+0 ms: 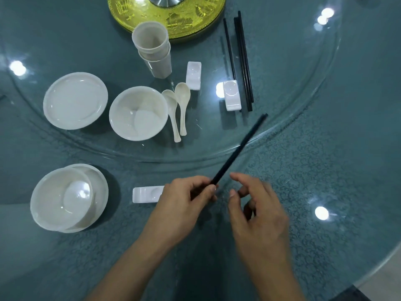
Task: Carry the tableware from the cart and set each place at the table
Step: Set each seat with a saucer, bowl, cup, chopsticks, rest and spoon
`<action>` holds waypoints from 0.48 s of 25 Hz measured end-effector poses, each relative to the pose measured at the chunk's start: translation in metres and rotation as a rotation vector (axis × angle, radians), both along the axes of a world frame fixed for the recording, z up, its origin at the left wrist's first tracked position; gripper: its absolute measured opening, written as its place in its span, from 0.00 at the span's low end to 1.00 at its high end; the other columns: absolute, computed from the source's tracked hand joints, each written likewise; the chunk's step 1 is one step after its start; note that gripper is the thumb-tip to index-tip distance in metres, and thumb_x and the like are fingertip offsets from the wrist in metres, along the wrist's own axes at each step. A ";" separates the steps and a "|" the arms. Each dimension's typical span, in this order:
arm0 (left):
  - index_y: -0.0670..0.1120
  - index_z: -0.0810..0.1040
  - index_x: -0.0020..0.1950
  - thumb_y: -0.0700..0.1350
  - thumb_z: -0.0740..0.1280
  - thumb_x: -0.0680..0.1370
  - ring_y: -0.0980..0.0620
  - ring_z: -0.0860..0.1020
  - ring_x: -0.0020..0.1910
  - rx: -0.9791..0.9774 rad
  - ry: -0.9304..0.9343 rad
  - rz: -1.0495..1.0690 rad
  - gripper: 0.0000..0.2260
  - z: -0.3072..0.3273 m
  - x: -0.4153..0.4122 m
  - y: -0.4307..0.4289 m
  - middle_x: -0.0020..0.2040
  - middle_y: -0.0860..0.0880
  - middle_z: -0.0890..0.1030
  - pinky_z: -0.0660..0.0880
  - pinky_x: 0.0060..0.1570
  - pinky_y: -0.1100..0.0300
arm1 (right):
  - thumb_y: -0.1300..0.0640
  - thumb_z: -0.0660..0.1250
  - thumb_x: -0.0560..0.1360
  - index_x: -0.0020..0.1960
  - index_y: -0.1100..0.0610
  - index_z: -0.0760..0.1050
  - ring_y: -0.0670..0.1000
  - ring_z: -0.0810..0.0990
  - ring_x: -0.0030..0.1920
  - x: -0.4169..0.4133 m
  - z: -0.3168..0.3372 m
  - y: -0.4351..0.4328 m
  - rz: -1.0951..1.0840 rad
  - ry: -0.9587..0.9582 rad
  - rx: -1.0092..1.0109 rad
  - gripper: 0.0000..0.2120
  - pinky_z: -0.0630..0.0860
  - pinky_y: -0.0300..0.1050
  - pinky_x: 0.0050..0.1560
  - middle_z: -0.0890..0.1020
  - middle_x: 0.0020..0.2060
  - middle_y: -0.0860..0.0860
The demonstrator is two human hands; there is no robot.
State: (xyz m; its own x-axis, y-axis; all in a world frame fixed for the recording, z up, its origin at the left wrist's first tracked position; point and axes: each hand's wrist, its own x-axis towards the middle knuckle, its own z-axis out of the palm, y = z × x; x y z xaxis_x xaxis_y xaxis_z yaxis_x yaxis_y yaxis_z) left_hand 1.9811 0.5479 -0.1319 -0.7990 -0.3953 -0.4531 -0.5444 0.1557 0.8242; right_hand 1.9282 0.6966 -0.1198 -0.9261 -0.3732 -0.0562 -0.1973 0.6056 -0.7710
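Head camera, looking down on the counter [314, 170], which is covered in teal patterned cloth under glass. The left hand [186, 200] pinches the near end of a black chopstick [240, 146] between thumb and curled fingers. The stick slants up and to the right, and its far tip is over the edge of the glass turntable [282, 83]. Blur hides whether it is one stick or a pair. The right hand [258, 211] hovers just beside it, fingers loosely bent and apart, holding nothing.

Just left of the left hand lies a white chopstick rest [145, 194], partly hidden by the knuckles. Further left, a white near bowl [60, 198] sits on a near plate [102, 187].

On the turntable are a far plate [74, 101], a far bowl [138, 112] and two spoons [176, 109] lying side by side. A stack of cups [153, 48], two more rests [193, 75] and loose chopsticks [244, 61] are behind them. A gold base [167, 16] sits at the centre.
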 end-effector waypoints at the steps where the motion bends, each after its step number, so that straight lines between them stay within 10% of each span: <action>1: 0.53 0.84 0.50 0.48 0.67 0.81 0.56 0.83 0.42 -0.048 -0.019 -0.052 0.06 0.000 0.005 -0.001 0.40 0.56 0.85 0.79 0.48 0.51 | 0.58 0.71 0.77 0.63 0.44 0.79 0.41 0.75 0.37 0.000 -0.001 -0.001 0.031 0.038 0.022 0.17 0.72 0.33 0.40 0.75 0.45 0.41; 6: 0.57 0.83 0.54 0.50 0.67 0.82 0.64 0.77 0.43 -0.190 -0.061 -0.227 0.06 0.000 0.021 -0.007 0.40 0.63 0.80 0.69 0.42 0.69 | 0.63 0.74 0.71 0.59 0.51 0.82 0.54 0.75 0.41 0.005 -0.017 -0.003 0.081 0.138 0.222 0.18 0.78 0.55 0.42 0.72 0.45 0.49; 12: 0.54 0.82 0.54 0.50 0.66 0.82 0.55 0.73 0.47 -0.271 -0.100 -0.336 0.06 -0.003 0.032 -0.019 0.45 0.55 0.74 0.72 0.49 0.56 | 0.56 0.77 0.69 0.49 0.50 0.83 0.55 0.73 0.45 0.012 -0.019 -0.003 0.214 0.243 0.395 0.09 0.71 0.53 0.46 0.74 0.44 0.51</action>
